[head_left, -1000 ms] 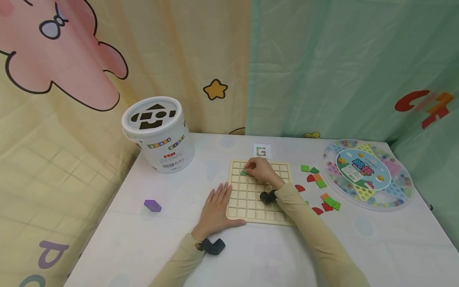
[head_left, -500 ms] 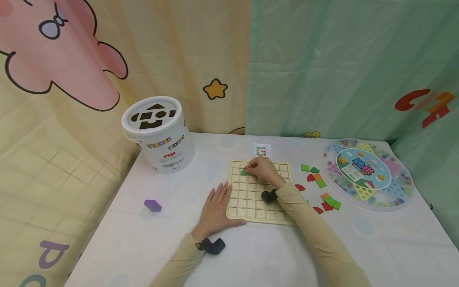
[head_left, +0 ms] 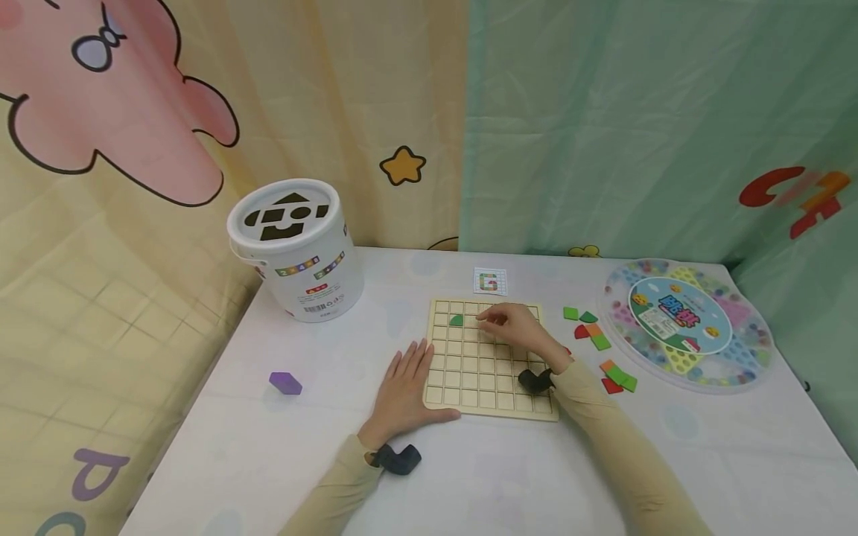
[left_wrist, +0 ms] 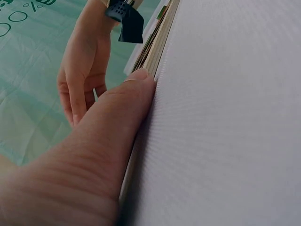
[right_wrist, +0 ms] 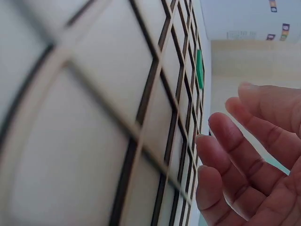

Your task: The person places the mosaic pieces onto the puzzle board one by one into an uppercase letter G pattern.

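A wooden grid board [head_left: 462, 383] lies on the white table. In one of its upper left squares sits a green quarter-circle tile [head_left: 456, 320], which the right wrist view also shows as a thin green tile [right_wrist: 200, 69]. My left hand [head_left: 401, 394] rests flat with fingers spread at the board's lower left corner, its thumb [left_wrist: 127, 96] along the front edge. Over the upper part of the board hovers my right hand [head_left: 515, 327], to the right of the tile. Its fingers [right_wrist: 221, 129] are loosely bent with nothing between them.
Behind the board lies a small pattern card [head_left: 491, 282]. Several green, orange and red tiles [head_left: 599, 342] are scattered to the right, before a round clear game box [head_left: 680, 316]. A white bucket [head_left: 302, 260] stands back left; a purple block [head_left: 285, 383] lies left.
My right hand has let go of the green quarter-circle tile and moved right, leaving it in its square. The left hand has stayed in place.
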Motion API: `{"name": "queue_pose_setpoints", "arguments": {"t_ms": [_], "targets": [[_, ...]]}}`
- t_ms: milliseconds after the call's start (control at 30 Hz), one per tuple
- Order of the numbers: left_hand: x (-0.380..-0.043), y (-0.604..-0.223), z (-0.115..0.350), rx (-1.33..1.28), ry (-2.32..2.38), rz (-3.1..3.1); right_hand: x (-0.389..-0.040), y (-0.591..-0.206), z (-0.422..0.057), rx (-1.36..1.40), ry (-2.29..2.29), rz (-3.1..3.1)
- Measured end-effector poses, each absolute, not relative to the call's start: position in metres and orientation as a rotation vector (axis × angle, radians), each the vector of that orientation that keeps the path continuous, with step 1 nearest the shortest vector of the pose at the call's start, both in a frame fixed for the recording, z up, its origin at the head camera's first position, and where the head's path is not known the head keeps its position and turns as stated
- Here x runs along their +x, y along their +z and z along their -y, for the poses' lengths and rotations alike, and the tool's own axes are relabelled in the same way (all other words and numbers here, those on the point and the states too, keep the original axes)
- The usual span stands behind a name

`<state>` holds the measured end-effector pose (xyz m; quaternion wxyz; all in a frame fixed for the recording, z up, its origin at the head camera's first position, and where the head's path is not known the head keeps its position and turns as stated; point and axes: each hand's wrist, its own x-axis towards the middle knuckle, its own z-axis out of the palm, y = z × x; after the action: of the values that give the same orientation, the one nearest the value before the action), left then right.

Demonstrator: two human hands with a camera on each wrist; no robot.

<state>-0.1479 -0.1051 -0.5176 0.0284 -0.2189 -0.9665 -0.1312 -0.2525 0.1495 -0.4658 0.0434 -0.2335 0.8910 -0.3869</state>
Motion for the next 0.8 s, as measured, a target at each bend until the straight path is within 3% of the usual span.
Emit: {"name": "queue_pose_setpoints", "arguments": {"t_ms": [433,800], "targets": [[-0.148,-0.518,0.104,-0.67,-0.406,2.985,-0.237,-0.456,-0.237,-0.379,-1.067,-2.983],[-0.148,-0.518,0.105,-0.673,-0.402,2.968,-0.241,-0.453,-0.279,-0.191,-1.003,-3.016]]}}
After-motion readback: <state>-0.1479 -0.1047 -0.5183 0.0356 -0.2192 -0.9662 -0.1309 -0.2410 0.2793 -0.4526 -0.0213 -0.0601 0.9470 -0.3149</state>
